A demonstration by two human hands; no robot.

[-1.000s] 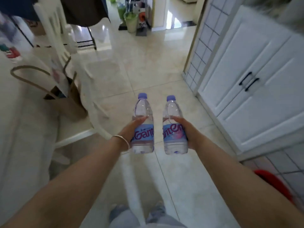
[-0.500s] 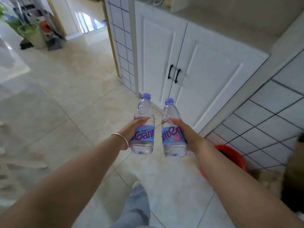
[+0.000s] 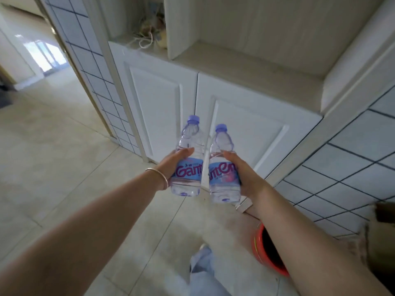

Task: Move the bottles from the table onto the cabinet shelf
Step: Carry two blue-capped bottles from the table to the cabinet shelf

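I carry two clear water bottles with purple caps and blue labels, both upright at chest height over the tiled floor. My left hand (image 3: 174,162) grips the left bottle (image 3: 189,165) around its label. My right hand (image 3: 245,174) grips the right bottle (image 3: 222,167) the same way. The two bottles stand side by side, nearly touching. Ahead and above them is the white cabinet with its open shelf (image 3: 245,63), a bare beige ledge above two closed doors (image 3: 245,133).
A vertical divider (image 3: 177,26) splits the shelf; the left bay holds a tangle of cords (image 3: 147,35). A red bucket (image 3: 265,248) stands on the floor at my right. Tiled walls flank the cabinet. A doorway opens at far left.
I have turned and stepped closer to the cabinet; its open shelf has come into view. Both hands keep the same hold on the bottles.
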